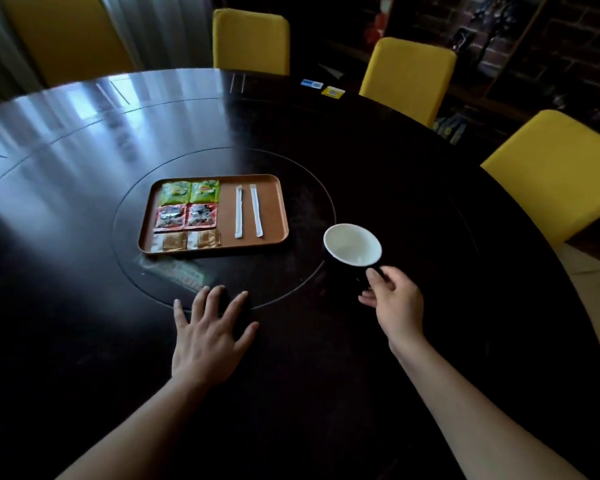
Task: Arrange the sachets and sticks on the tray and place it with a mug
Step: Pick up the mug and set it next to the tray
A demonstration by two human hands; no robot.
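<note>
An orange tray (pixel 274 206) lies on the inner disc of a dark round table (pixel 84 306). Its left half holds two green sachets (pixel 189 191), two red sachets (pixel 186 215) and two brown sachets (pixel 187 241) in paired rows. Two white sticks (pixel 248 211) lie side by side on its right half. A black mug with a white inside (pixel 352 244) stands to the right of the tray. My right hand (pixel 394 297) grips the mug at its handle side. My left hand (pixel 210 336) rests flat on the table in front of the tray, fingers spread.
Three yellow chairs (pixel 407 76) stand around the far and right sides of the table. A blue card (pixel 311 83) and a yellow card (pixel 333 91) lie near the far edge. Shelves stand in the dark background at right.
</note>
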